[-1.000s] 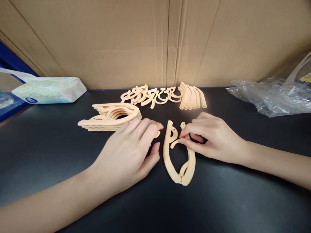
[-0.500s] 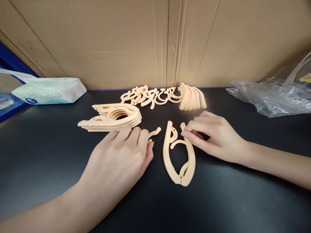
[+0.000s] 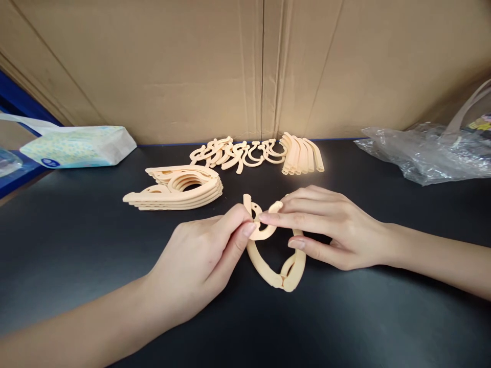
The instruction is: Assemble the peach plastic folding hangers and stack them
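Observation:
My left hand point(image 3: 203, 255) pinches a peach-coloured plastic hanger hook point(image 3: 265, 234) between thumb and forefinger. The hook is held above the upper part of a folding hanger point(image 3: 264, 263), which lies on the black tabletop with its two arms folded into a loop. My right hand point(image 3: 337, 227) is open, fingers stretched toward the hook, its index fingertip at the hook's curve. Its thumb lies by the hanger's right arm, and the fingers cover that arm's upper end. Whether the right fingertip presses on the hook I cannot tell.
Left of centre is a stack of folded hangers point(image 3: 180, 197). Loose hooks point(image 3: 238, 153) and a row of hanger arms point(image 3: 303, 153) lie at the back by the cardboard wall point(image 3: 172, 71). A tissue pack point(image 3: 82, 147) is far left, a clear plastic bag point(image 3: 425, 156) far right.
My left hand has brought the hook rightward over the hanger and turned it into view. My right hand has spread its fingers toward the hook. The hanger's left arm has shifted left.

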Motion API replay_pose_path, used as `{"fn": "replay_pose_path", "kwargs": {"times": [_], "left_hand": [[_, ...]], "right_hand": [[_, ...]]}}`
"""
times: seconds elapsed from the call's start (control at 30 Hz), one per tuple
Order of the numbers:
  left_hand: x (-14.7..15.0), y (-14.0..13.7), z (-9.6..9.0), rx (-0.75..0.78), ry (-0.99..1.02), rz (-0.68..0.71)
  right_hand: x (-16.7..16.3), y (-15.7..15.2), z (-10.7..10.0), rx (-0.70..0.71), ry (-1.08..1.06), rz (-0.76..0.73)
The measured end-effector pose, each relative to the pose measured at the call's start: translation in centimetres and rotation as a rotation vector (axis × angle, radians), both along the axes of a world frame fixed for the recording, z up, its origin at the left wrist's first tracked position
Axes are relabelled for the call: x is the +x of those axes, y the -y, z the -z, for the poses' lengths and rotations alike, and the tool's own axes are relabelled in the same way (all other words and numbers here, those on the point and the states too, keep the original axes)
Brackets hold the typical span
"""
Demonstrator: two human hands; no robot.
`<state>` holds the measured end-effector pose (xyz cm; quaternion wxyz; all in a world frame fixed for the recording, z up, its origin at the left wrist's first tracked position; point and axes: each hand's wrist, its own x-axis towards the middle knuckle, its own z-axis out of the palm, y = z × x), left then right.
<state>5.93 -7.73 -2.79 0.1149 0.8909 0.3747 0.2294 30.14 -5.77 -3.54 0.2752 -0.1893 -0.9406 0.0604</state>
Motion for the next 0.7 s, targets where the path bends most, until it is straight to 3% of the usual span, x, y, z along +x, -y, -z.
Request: {"fn": "replay_pose_path", "kwargs": {"times": [0.13, 0.3, 0.43, 0.6, 0.7], "left_hand": [[0.1, 0.1, -0.2, -0.053, 0.020, 0.059], [-0.1, 0.1, 0.3, 0.211, -0.103, 0.032], [0.0, 0.2, 0.7, 0.207, -0.175, 0.078], [0.1, 0.3, 0.6, 0.137, -0.146, 0.110], [0.0, 0.2, 0.6, 0.121, -0.121, 0.087]], "right_hand": [[0.1, 0.0, -0.1, -0.052, -0.115, -0.009], [0.1, -0.1, -0.4, -0.273, -0.440, 0.301], [0.0, -0.9, -0.5, -0.408, -0.627, 0.459], [0.1, -1.4, -0.5, -0.419, -0.652, 0.529], [0.2, -1.2, -0.5, -0.447, -0.548, 0.479]]}}
